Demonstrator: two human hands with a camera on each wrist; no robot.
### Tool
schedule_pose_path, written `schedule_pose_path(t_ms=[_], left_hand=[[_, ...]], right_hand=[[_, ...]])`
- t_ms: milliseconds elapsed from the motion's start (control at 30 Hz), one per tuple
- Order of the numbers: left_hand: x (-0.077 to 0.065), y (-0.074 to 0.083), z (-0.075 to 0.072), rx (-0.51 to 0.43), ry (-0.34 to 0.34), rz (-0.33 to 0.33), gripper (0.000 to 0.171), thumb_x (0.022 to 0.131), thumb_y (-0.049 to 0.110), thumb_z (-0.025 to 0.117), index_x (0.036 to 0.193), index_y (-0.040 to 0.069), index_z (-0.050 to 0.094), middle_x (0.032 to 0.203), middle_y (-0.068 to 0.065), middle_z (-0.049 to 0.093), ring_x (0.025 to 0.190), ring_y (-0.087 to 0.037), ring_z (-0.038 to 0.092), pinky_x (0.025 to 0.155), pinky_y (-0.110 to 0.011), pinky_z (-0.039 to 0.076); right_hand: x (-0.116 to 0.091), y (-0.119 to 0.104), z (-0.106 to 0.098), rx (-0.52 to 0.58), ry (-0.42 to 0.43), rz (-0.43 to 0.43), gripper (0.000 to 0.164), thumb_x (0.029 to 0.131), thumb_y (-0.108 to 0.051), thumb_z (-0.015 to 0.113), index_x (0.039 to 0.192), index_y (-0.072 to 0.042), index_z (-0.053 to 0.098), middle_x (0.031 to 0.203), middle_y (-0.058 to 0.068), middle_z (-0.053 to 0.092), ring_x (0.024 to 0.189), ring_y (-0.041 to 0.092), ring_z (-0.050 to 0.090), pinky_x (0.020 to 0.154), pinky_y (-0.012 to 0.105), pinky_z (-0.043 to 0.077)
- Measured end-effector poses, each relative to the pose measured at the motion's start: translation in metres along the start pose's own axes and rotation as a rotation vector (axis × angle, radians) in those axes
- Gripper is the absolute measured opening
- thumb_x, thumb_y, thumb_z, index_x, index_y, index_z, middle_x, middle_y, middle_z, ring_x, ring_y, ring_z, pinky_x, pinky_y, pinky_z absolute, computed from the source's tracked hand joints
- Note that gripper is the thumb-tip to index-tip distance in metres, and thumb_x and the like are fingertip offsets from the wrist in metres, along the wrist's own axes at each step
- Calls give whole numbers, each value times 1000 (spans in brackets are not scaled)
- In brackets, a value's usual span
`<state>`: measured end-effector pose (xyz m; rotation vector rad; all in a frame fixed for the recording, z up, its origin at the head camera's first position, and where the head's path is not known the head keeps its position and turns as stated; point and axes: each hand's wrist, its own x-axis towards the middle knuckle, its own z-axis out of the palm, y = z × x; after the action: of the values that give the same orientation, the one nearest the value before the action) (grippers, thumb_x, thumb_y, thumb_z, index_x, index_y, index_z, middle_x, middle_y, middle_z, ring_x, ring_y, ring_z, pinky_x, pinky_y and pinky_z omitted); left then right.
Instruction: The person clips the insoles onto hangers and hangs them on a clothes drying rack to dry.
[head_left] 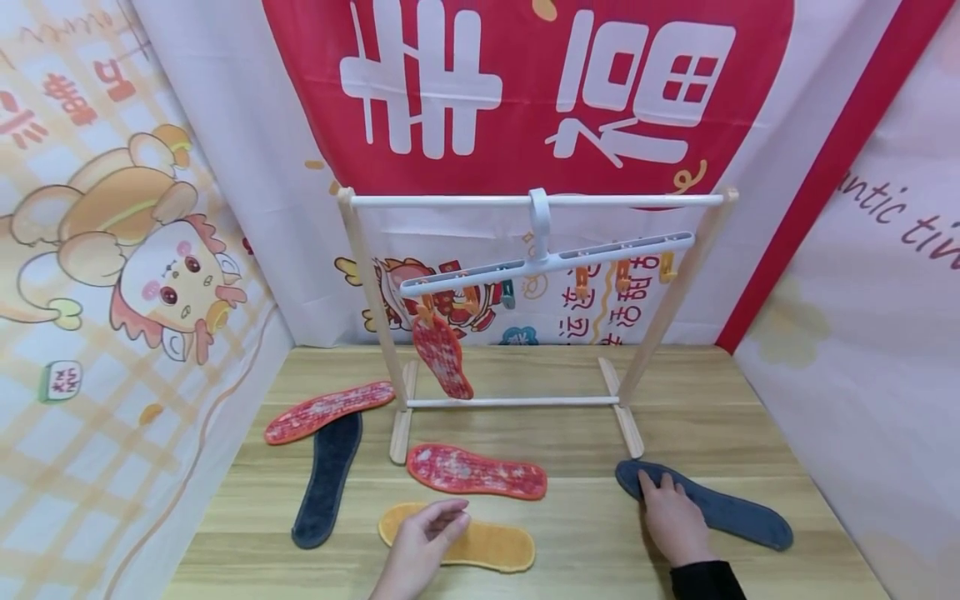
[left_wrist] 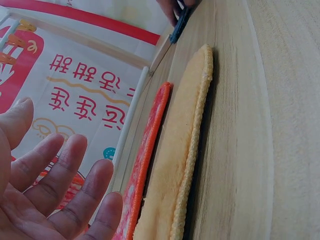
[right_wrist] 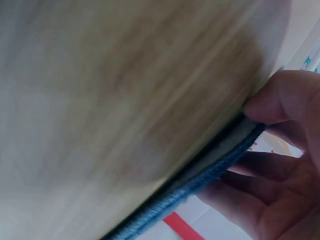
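Note:
My right hand point(head_left: 675, 521) pinches a dark blue insole point(head_left: 746, 517) near its left end. In the right wrist view the thumb point(right_wrist: 270, 100) lies at the insole's edge and the other fingers are on its opposite face. The left hand point(head_left: 420, 550), fingers loosely bent and holding nothing, hovers over a yellow insole point(head_left: 498, 546). Just beyond that lies a red patterned insole point(head_left: 480, 472). Another red insole point(head_left: 442, 358) hangs from an orange clip at the left end of a white hanger point(head_left: 480, 276).
A wooden stand point(head_left: 652, 325) with a white top rail point(head_left: 450, 201) carries the tilted hanger. Orange, yellow and green clips hang along it, such as a yellow clip point(head_left: 667, 267). On the left, a red insole point(head_left: 322, 412) overlaps another dark insole point(head_left: 327, 487). Printed cloth walls surround the table.

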<state>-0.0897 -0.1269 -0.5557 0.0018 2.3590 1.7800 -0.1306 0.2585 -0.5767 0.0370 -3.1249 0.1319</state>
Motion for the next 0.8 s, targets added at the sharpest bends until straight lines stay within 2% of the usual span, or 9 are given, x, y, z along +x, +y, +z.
schedule_pose_path(t_ms=[133, 333, 433, 567, 700, 800], left_hand=[[-2, 2, -1, -17, 9, 6, 53, 87, 44, 64, 121, 4, 68, 103, -5, 72, 85, 8, 63, 76, -15, 52], [-3, 4, -2, -12, 23, 33, 48, 87, 41, 65, 118, 4, 69, 102, -6, 73, 85, 9, 63, 77, -15, 52], [-2, 5, -4, 7, 29, 33, 53, 86, 45, 65, 118, 3, 69, 101, -5, 73, 85, 8, 63, 76, -16, 52], [0, 7, -8, 24, 39, 10, 56, 85, 49, 64, 117, 4, 70, 101, -4, 73, 84, 7, 63, 75, -16, 52], [2, 9, -10, 26, 69, 21, 50, 85, 46, 66, 115, 5, 71, 101, -4, 73, 84, 7, 64, 76, -16, 52], [2, 12, -12, 25, 92, 47, 47, 86, 40, 67, 114, 3, 71, 101, -6, 74, 83, 7, 64, 76, -16, 52]], right_hand=[[0, 5, -1, 46, 41, 14, 43, 81, -10, 67, 123, -4, 67, 107, 27, 67, 78, 40, 68, 60, 52, 51], [-2, 7, -16, 125, 110, -18, 36, 83, -11, 66, 118, -4, 70, 90, 17, 74, 62, 26, 67, 51, 41, 47], [-2, 7, -24, 164, 157, -38, 30, 85, -12, 66, 113, -5, 72, 76, 10, 72, 55, 20, 61, 47, 37, 41], [-1, 7, -31, 176, 197, -48, 24, 87, -14, 64, 108, -5, 73, 66, 5, 66, 48, 15, 49, 43, 32, 32], [-1, 7, -35, 188, 248, -75, 25, 87, -14, 64, 108, -4, 73, 66, 5, 67, 46, 13, 46, 41, 29, 30], [0, 6, -38, 208, 295, -89, 25, 87, -15, 66, 108, -4, 73, 70, 8, 70, 48, 16, 54, 41, 32, 35]])
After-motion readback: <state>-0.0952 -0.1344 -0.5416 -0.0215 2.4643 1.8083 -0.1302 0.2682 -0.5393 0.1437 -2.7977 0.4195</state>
